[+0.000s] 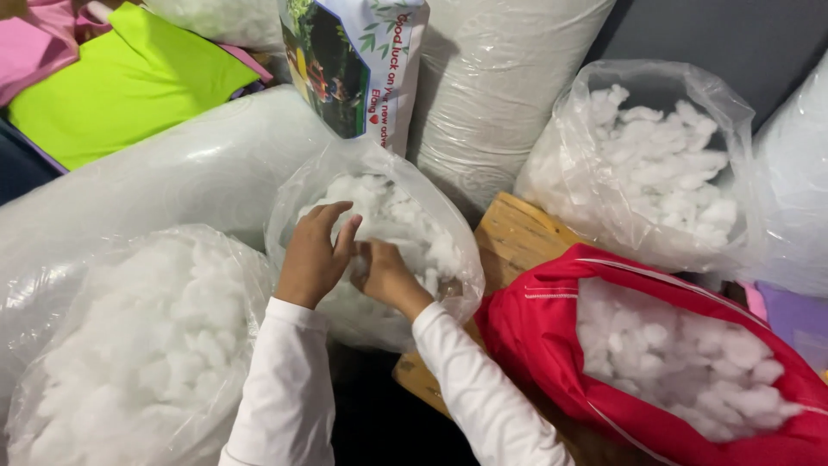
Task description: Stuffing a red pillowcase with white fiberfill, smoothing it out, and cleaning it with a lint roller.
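Both hands work at the mouth of a clear plastic bag [379,250] packed with white fibre stuffing [392,216], which stands in the middle of the view, straight ahead of the person and just beyond the two white sleeves. The left hand [315,255] lies on the near left side of the bag's opening, its grip loosely spread, fingers curved over the plastic rim and touching the stuffing rather than pinching it. The right hand [385,274] sits just beside it, lower and deeper in the bag, its grip curled shut around a clump of the stuffing; how much it holds is hidden by the fingers. The two hands almost touch, and the stuffing lies forward and slightly right of them, heaped upward along the bag's upright axis, so the right hand is nearer to the bulk of it. To the right, a red fabric cover [552,319] lies open with more white stuffing inside, resting on a wooden board [513,233]. Another clear bag of stuffing [138,345] sits at the left, and a third [655,164] stands at the upper right. A printed cushion [354,60] leans behind the central bag.
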